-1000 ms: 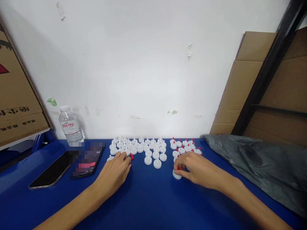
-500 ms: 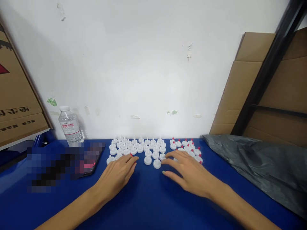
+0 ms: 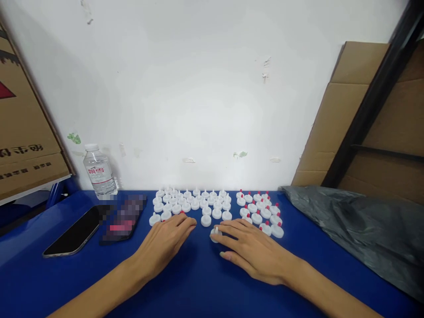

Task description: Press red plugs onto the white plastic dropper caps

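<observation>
White nozzle caps point(image 3: 186, 206) stand in a cluster on the blue table, upright with their thin tips up. My left hand point(image 3: 168, 238) rests in front of this cluster, fingers pressed together and pointing inward. Small red bits show at its upper edge; what the fingers hold, if anything, is hidden. Over a single white nozzle cap point(image 3: 216, 236), nearer to me than the rest, my right hand point(image 3: 255, 249) reaches with index and middle fingers touching it and the thumb apart. Beyond that hand is a group of white caps with red tips point(image 3: 265, 213).
Two phones lie at the left, a dark one point(image 3: 74, 234) and a partly blurred one point(image 3: 129, 225). Behind them stands a water bottle point(image 3: 99, 172). Grey plastic sheeting point(image 3: 357, 238) covers the right side. Cardboard point(image 3: 338, 115) leans against the wall; a carton point(image 3: 29, 119) is at left.
My right hand has come slightly toward me, and the single white nozzle cap under its fingers has slid nearer too. My left hand has barely moved. The view has shifted slightly.
</observation>
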The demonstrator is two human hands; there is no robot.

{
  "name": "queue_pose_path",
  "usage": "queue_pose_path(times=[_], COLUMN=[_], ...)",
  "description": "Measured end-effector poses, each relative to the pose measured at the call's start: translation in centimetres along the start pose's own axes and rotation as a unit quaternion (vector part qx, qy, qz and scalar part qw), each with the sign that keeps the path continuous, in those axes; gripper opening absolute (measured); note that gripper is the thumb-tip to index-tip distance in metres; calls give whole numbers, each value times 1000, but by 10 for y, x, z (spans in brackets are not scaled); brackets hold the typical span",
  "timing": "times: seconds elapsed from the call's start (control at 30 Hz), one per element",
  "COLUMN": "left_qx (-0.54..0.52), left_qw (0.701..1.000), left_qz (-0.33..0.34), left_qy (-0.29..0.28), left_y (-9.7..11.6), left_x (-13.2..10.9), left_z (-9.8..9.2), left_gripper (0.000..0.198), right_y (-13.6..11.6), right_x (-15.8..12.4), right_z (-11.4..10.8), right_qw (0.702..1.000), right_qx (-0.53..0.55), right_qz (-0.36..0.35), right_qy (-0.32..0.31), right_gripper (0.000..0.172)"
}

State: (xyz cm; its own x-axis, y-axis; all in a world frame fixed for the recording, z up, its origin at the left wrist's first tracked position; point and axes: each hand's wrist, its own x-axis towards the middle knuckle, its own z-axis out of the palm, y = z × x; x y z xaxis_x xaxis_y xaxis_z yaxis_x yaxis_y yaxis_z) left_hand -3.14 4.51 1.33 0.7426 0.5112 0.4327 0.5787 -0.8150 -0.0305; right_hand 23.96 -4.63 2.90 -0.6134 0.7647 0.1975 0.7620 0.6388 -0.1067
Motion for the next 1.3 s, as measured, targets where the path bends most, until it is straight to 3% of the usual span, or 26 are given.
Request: queue_pose_path(times=[0.13,0.27,0.4,0.53,0.7,1.0,1.3], left_qx=[-50,-84,-98,-131,-195,-304,-320], left_qw=[998,995,993,991,980,951,945], left_qz=[25,43,35,12,1,-28,1], left_qy=[38,39,62,41,47,47,58], left_y=[5,12,13,12,18,27,37], left_x=[-1,-2,-6,-8,-6,-4,-6], left_z=[-1,-2,2,7,4,-2,-3], left_gripper=[21,20,24,24,18,19,21], right_y=[-5,-7,-6,-10,-16,-13,-19], right_x=[1,5,5,4,6,-1,3], right_z=[4,11,18,19,11,16,18], right_qw=[1000,999,993,989,992,976,984], right_qx=[9,38,86,115,93,135,43], right_qz=[9,19,36,32,35,28,-19], right_qy=[5,31,78,84,81,166,170], right_gripper=[43,41,27,14,35,75,70])
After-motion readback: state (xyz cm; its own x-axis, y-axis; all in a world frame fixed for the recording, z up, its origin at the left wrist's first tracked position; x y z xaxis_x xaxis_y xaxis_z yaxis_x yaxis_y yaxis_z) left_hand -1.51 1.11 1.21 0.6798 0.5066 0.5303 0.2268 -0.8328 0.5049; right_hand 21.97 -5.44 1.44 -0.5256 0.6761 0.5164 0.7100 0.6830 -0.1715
